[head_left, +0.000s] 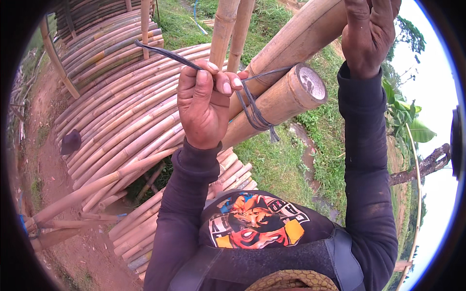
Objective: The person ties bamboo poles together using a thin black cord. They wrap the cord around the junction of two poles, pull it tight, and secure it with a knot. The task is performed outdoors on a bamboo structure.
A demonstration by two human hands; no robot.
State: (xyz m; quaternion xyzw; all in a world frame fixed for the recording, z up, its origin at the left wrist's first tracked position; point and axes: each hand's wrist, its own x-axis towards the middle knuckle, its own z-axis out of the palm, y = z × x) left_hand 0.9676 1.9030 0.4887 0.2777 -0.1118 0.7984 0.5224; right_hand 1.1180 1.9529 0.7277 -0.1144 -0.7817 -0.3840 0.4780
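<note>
Our left hand (204, 104) pinching the dark binding strap (167, 55), strap wound around the cut bamboo pole (286, 99) near its end, our right hand (369, 34) clasping the upper bamboo pole (301, 41), bamboo roof (116, 116) below.

a single head-worn fisheye view looks steeply down from high up, close over the person's own chest and raised forearms. the bamboo poles (286, 72) sit near the lens; the bamboo roof (121, 111) and grass (276, 165) lie far below. edges curve toward a dark rim.
</note>
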